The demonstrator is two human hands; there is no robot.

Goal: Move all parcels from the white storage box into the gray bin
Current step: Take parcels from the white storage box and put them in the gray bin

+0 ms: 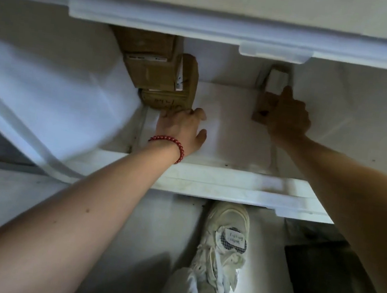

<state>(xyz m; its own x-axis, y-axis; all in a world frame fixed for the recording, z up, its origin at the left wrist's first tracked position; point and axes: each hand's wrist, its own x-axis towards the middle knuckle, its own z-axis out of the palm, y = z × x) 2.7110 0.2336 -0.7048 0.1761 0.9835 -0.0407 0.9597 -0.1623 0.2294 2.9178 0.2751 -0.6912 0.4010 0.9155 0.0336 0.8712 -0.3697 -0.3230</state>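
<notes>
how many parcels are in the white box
5: four stacked parcels by the left hand, one parcel gripped by the right hand. More may be hidden.

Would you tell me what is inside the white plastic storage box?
Stacked brown cardboard parcels at left; one small labelled brown parcel gripped by the right hand. Whatever lies behind the stack is hidden.
</notes>
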